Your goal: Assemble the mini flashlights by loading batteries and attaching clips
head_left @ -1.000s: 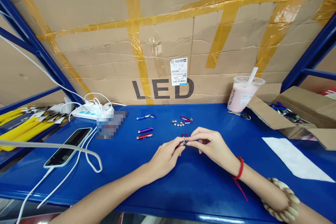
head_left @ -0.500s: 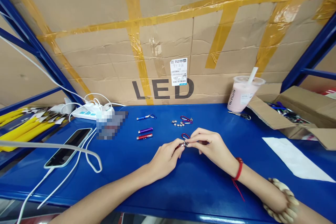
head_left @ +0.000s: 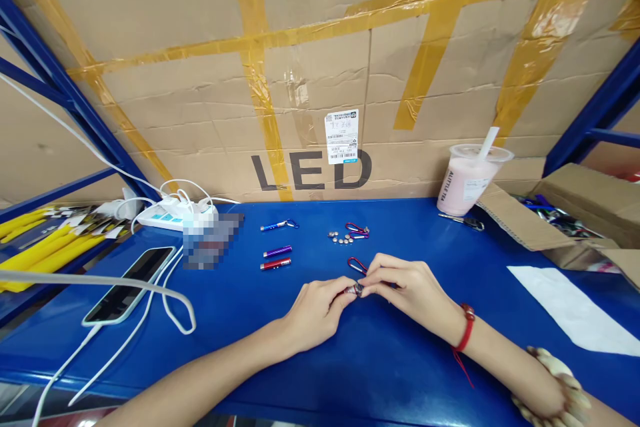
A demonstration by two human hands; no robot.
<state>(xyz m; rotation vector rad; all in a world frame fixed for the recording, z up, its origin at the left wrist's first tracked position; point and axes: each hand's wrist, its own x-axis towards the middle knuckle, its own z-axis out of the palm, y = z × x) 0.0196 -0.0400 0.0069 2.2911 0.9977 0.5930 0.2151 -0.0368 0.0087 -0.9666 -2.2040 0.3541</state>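
Foreground: a bead bracelet [head_left: 555, 387] and a red cord [head_left: 466, 337] circle the right wrist. Centre: the left hand [head_left: 315, 310] and the right hand [head_left: 410, 287] meet low over the blue surface [head_left: 380, 360]. Thumb and fingertips of each hand are pinched together on a small flashlight [head_left: 356, 289], which is held between them. A red clip [head_left: 356, 265] juts out just behind the fingers.

Left: a phone [head_left: 123, 283] lies face up beside a looping white cable [head_left: 175, 310]. Right: a white sheet [head_left: 575, 310] lies flat.

Middle distance: a red flashlight [head_left: 275, 264], a purple flashlight [head_left: 277, 251] and a blue flashlight [head_left: 277, 225] lie in a column, well apart from the hands. A cluster of button cells [head_left: 343, 237] lies near them to the right.

Rear: a power strip [head_left: 165, 217] sits at left. A cup [head_left: 467, 180] of pink drink with a straw, printed "ALITTLE TEA", stands at right, beside an open box [head_left: 565, 220]. Behind everything stands a taped carton [head_left: 200, 100] lettered "LED". It bears a barcode label [head_left: 341, 136] whose print is too small to read.
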